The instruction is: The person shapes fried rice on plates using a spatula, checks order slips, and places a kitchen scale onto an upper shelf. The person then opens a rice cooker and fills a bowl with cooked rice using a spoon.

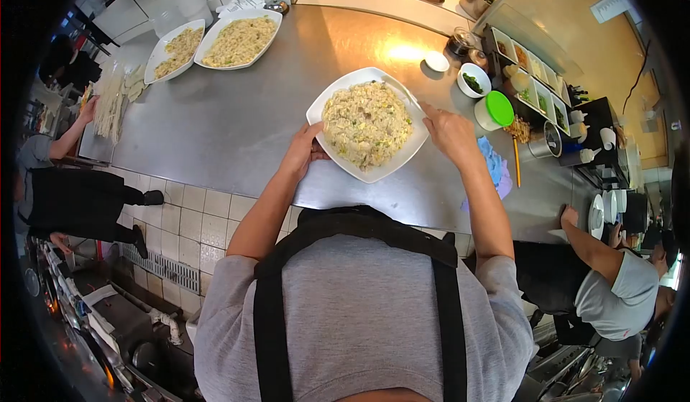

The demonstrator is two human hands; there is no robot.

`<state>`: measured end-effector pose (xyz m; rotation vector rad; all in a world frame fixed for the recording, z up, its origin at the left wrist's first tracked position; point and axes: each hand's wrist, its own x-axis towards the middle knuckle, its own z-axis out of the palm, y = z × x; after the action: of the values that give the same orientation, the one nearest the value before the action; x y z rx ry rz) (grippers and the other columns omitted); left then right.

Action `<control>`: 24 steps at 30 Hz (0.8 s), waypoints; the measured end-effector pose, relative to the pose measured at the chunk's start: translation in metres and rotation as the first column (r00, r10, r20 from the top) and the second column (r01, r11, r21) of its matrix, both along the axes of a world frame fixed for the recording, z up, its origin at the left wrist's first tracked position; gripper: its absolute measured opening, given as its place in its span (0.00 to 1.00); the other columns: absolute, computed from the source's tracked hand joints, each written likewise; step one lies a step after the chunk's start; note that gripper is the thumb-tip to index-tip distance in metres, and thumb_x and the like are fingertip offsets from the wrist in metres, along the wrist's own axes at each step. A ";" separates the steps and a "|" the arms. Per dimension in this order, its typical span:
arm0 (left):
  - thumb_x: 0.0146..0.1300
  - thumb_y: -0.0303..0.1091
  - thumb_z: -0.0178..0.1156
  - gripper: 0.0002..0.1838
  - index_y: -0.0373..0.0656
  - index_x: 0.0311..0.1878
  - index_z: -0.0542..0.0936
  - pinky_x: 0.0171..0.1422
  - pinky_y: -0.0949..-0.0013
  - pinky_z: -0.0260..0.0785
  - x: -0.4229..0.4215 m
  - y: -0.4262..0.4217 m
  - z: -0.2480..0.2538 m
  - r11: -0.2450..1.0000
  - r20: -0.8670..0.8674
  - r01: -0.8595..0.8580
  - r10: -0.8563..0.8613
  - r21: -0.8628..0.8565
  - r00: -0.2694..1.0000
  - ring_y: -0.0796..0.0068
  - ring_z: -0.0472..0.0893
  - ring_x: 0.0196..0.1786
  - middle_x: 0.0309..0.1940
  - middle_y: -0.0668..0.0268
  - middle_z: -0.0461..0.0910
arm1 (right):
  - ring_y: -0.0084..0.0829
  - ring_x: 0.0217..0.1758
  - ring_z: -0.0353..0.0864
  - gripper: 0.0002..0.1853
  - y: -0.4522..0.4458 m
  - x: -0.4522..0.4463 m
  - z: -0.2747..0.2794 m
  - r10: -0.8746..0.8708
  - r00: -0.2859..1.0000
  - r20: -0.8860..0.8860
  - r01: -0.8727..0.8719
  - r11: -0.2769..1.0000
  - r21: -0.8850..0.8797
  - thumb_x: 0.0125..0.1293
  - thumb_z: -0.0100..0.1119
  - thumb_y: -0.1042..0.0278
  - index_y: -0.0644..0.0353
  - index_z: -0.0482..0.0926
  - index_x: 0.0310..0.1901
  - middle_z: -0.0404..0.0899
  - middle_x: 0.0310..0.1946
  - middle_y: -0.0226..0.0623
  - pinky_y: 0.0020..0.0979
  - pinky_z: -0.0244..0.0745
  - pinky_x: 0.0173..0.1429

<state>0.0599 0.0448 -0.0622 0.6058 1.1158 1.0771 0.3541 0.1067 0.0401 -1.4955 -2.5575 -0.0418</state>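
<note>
A white, square-cornered bowl (369,176) heaped with fried rice (366,125) stands on the steel counter in front of me. My left hand (302,149) is closed on its left side, thumb over the rim and fingers partly hidden beneath. At the right rim, my right hand (449,134) has its fingers curled around a slim pale utensil (412,100), whose end lies over the rice's edge; its exact kind is unclear. Two more white dishes of fried rice, one wide (239,40) and one partly behind it (176,51), sit at the back left.
A green-lidded tub (494,111), a bowl of chopped greens (474,80), a blue cloth (491,161) and a yellow pencil-like stick (517,163) lie to the right. Topping trays (535,75) line the back right. Co-workers stand at left (65,193) and right (611,287).
</note>
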 end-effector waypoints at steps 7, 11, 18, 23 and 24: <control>0.68 0.38 0.49 0.27 0.44 0.68 0.57 0.40 0.69 0.75 0.059 -0.031 -0.013 0.949 -0.004 -0.244 0.250 0.199 0.968 0.73 0.79 0.42 0.51 0.62 0.74 | 0.45 0.31 0.81 0.15 0.006 0.024 -0.022 0.069 0.994 0.079 -0.062 0.994 -0.094 0.62 0.52 0.65 0.49 0.76 0.51 0.80 0.26 0.45 0.43 0.75 0.34; 0.67 0.36 0.50 0.25 0.43 0.66 0.61 0.40 0.71 0.75 0.071 -0.038 -0.005 0.957 -0.050 -0.247 0.257 0.153 0.965 0.74 0.79 0.41 0.47 0.63 0.76 | 0.45 0.31 0.81 0.18 -0.038 0.030 0.046 0.115 0.984 0.139 -0.097 0.987 -0.130 0.62 0.50 0.67 0.47 0.75 0.54 0.79 0.29 0.43 0.43 0.75 0.33; 0.68 0.46 0.45 0.24 0.38 0.58 0.71 0.40 0.72 0.74 0.064 -0.006 -0.008 0.965 -0.262 -0.213 0.247 0.151 0.933 0.74 0.79 0.39 0.39 0.61 0.79 | 0.34 0.30 0.78 0.24 0.004 -0.004 0.011 0.308 0.923 0.229 -0.342 0.931 0.125 0.60 0.47 0.72 0.35 0.73 0.58 0.75 0.28 0.35 0.38 0.66 0.40; 0.69 0.50 0.42 0.27 0.32 0.49 0.76 0.45 0.67 0.70 0.063 0.008 -0.051 0.878 -0.482 -0.263 0.445 0.400 0.754 0.67 0.79 0.39 0.36 0.55 0.80 | 0.30 0.38 0.78 0.22 -0.005 0.010 0.007 0.499 0.805 0.321 -0.549 0.832 0.085 0.61 0.45 0.70 0.34 0.76 0.55 0.77 0.32 0.34 0.37 0.63 0.46; 0.70 0.50 0.42 0.27 0.31 0.47 0.77 0.46 0.67 0.69 0.067 0.004 -0.041 0.882 -0.513 -0.269 0.448 0.387 0.732 0.66 0.79 0.39 0.35 0.54 0.80 | 0.30 0.39 0.78 0.22 -0.003 0.022 0.012 0.472 0.814 0.337 -0.532 0.840 0.109 0.61 0.46 0.70 0.34 0.76 0.54 0.77 0.33 0.34 0.37 0.63 0.46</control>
<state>0.1269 0.0483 -0.1035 1.0349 1.6905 1.4611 0.3760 0.1042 0.0517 -0.7415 -2.9976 -0.4706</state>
